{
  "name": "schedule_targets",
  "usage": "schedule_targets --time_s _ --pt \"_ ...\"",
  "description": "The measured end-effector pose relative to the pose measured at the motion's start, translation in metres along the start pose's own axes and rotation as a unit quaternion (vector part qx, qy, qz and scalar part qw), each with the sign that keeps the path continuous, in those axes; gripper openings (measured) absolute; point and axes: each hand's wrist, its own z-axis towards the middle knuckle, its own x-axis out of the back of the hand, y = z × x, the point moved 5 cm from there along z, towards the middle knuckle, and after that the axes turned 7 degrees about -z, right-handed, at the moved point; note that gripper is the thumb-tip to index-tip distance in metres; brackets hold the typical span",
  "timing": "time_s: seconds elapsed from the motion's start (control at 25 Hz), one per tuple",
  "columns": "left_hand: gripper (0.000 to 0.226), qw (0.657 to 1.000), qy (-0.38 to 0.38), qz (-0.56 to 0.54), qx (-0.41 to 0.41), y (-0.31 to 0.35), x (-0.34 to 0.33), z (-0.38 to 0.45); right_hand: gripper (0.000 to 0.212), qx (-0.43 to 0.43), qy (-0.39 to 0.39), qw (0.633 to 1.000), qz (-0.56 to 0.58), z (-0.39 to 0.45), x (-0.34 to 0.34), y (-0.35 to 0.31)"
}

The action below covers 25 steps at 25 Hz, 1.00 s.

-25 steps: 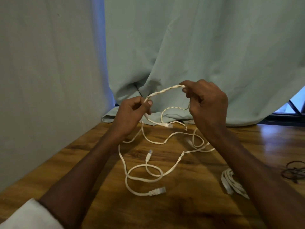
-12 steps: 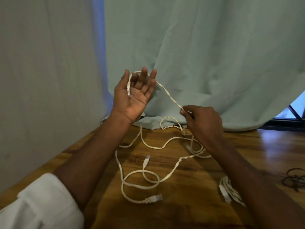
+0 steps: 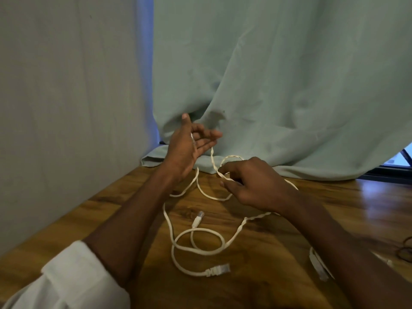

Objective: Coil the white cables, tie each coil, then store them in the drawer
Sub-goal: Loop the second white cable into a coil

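Head view of a wooden table (image 3: 278, 275) set against a pale wall (image 3: 66, 108), with a green curtain (image 3: 278, 85) hanging behind and pooling on the far edge. The left hand (image 3: 187, 148) is raised above the table, palm turned toward the right, fingers straight and spread; an end of the white cable (image 3: 198, 246) lies across the palm, and whether the thumb presses it there cannot be told. From that hand the cable drops in a twisted run to the right hand (image 3: 252, 186), which hovers low over the table with fingers loosely curled; the strand passes between thumb and forefinger, but the fingertips are blurred and an actual pinch cannot be confirmed. Beyond the right hand the cable arcs in a small loop against the curtain, then disappears under the hand and wrist. The rest lies slack on the table between the forearms: an open loop, one plug (image 3: 198, 218) near the middle and a second plug (image 3: 218, 269) nearer the camera. A coiled bundle (image 3: 318, 264) of white cable lies just right of the right forearm, which covers most of it. A dark cable (image 3: 404, 250) at the right border is cut off by the frame. A white sleeve (image 3: 73, 279) covers the left upper forearm at lower left.
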Motion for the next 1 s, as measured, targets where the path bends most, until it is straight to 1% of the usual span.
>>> schedule_targets --time_s 0.04,0.12,0.16,0.24,0.28,0.36,0.44,0.48,0.6,0.68,0.72,0.76,0.84,0.92,1.0 --pt "0.054 0.998 -0.013 0.054 -0.011 0.0 -0.003 -0.002 0.029 0.013 -0.008 1.0 -0.006 -0.001 -0.001 -0.004" --pt "0.053 0.983 -0.073 0.163 -0.041 0.002 -0.009 -0.005 0.03 0.041 -0.005 0.999 -0.012 -0.003 -0.003 -0.01" --pt "0.052 0.968 -0.111 0.216 -0.061 0.003 -0.012 -0.008 0.029 0.055 0.014 0.998 -0.011 -0.002 -0.002 -0.013" --pt "0.051 0.935 -0.169 0.296 -0.096 0.002 -0.016 -0.014 0.026 0.052 0.093 0.994 0.004 -0.002 0.008 -0.012" --pt "0.052 0.925 -0.178 0.319 -0.104 0.001 -0.016 -0.016 0.022 0.035 0.141 0.989 0.019 -0.002 0.016 -0.008" --pt "0.054 0.914 -0.169 0.355 -0.098 -0.003 -0.015 -0.018 0.017 -0.004 0.215 0.975 0.058 -0.004 0.031 0.002" --pt "0.056 0.907 -0.168 0.379 -0.075 -0.008 -0.015 -0.019 0.017 -0.022 0.266 0.959 0.096 -0.007 0.042 0.008" --pt "0.057 0.906 -0.174 0.38 -0.065 -0.01 -0.016 -0.019 0.017 -0.031 0.276 0.951 0.138 -0.008 0.047 0.01" --pt "0.057 0.923 -0.214 0.32 -0.022 -0.014 -0.02 -0.02 0.012 -0.084 0.255 0.915 0.301 -0.007 0.049 0.018" --pt "0.059 0.937 -0.252 0.239 0.045 -0.022 -0.026 -0.022 0.01 -0.13 0.258 0.881 0.376 -0.008 0.044 0.029" --pt "0.06 0.939 -0.271 0.192 0.091 -0.027 -0.03 -0.024 0.009 -0.154 0.265 0.867 0.392 -0.008 0.041 0.035" --pt "0.06 0.936 -0.29 0.144 0.14 -0.032 -0.033 -0.027 0.008 -0.176 0.273 0.866 0.381 -0.009 0.038 0.042" --pt "0.055 0.92 -0.325 0.054 0.214 -0.039 -0.041 -0.032 0.006 -0.202 0.273 0.883 0.324 -0.011 0.032 0.052" --pt "0.051 0.907 -0.34 -0.009 0.25 -0.045 -0.044 -0.037 0.006 -0.217 0.258 0.887 0.317 -0.012 0.026 0.054" --pt "0.049 0.896 -0.344 -0.062 0.275 -0.052 -0.046 -0.041 0.012 -0.243 0.215 0.866 0.381 -0.012 0.02 0.052"
